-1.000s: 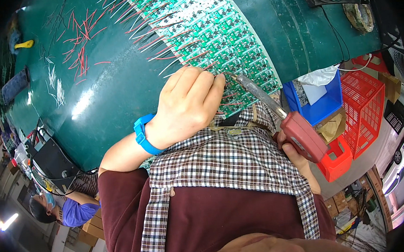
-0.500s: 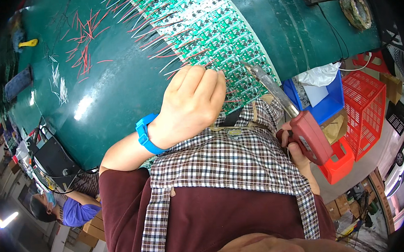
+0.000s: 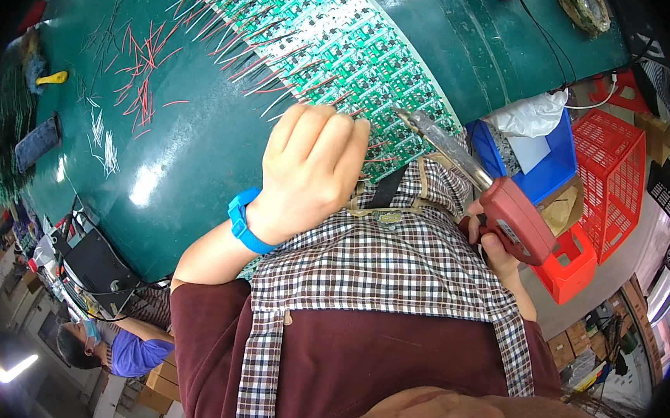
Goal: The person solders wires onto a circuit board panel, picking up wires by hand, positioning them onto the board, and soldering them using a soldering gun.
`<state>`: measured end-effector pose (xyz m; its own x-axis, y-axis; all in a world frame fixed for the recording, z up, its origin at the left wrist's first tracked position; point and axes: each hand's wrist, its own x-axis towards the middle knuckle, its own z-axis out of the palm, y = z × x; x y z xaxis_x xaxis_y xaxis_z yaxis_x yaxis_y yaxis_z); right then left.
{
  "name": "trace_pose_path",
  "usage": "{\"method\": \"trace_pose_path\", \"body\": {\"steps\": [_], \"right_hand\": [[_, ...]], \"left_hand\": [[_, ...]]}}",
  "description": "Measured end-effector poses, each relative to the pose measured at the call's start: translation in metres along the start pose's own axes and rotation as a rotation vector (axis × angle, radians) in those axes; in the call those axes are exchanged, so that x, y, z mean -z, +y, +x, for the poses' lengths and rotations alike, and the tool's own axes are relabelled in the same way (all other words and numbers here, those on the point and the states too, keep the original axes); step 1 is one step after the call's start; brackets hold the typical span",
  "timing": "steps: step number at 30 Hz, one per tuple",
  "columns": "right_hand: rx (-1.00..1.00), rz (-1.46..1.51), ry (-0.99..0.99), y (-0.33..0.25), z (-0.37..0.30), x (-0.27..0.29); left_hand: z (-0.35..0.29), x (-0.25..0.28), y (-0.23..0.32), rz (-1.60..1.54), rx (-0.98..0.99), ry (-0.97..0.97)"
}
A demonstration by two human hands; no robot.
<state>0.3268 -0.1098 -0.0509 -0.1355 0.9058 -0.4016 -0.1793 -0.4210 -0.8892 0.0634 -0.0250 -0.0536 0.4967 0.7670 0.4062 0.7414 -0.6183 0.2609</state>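
Observation:
A long panel of green circuit boards [image 3: 371, 59] lies on the table and reaches toward my lap. Red, white and dark wires [image 3: 243, 60] stick out along its left edge. My left hand [image 3: 312, 164], with a blue band at the wrist, is closed over the panel's near left edge. Its fingertips are tucked under, so what they pinch is hidden. My right hand [image 3: 497, 256] grips a soldering gun [image 3: 518, 219] by its dark red handle. The gun's metal barrel points up and left, its tip over the boards, just right of my left hand.
Loose red wires [image 3: 141, 98] and white wires [image 3: 103, 143] lie on the green table [image 3: 191, 149] at left, near a dark flat case [image 3: 37, 143]. At right stand a blue bin [image 3: 546, 167], a red crate [image 3: 609, 182] and a tape roll [image 3: 583, 7]. Another person [image 3: 131, 351] sits at lower left.
The whole view has shifted slightly. The soldering gun's tip sits a little further left and lower in the picture. My left hand stays closed at the panel's edge.

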Motion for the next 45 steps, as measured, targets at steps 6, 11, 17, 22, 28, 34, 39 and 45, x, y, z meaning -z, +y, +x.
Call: {"method": "trace_pose_path", "body": {"steps": [6, 11, 17, 22, 28, 34, 39, 45], "right_hand": [[-0.067, -0.061, -0.038, 0.006, -0.003, 0.010], [-0.009, -0.169, -0.058, 0.017, -0.011, 0.020], [-0.031, -0.228, -0.072, 0.023, -0.013, 0.027], [0.063, -0.427, -0.108, 0.029, -0.013, 0.034], [0.090, -0.485, -0.097, 0.023, -0.017, 0.032], [-0.014, -0.179, -0.033, 0.006, -0.007, 0.016], [0.021, -0.192, 0.007, 0.010, -0.011, 0.017], [0.014, -0.162, -0.027, 0.007, -0.010, 0.015]], "left_hand": [[-0.008, -0.005, 0.005, -0.072, -0.021, 0.014], [-0.006, -0.005, 0.004, -0.108, 0.005, -0.007], [-0.006, -0.002, 0.006, -0.120, 0.026, -0.059], [-0.004, -0.002, 0.005, -0.136, 0.015, -0.086], [-0.003, 0.001, 0.007, -0.123, 0.031, -0.121], [-0.003, 0.000, 0.008, -0.084, 0.016, -0.114], [0.000, 0.004, 0.010, -0.078, 0.006, -0.148], [0.000, 0.003, 0.011, -0.075, 0.010, -0.132]]}}
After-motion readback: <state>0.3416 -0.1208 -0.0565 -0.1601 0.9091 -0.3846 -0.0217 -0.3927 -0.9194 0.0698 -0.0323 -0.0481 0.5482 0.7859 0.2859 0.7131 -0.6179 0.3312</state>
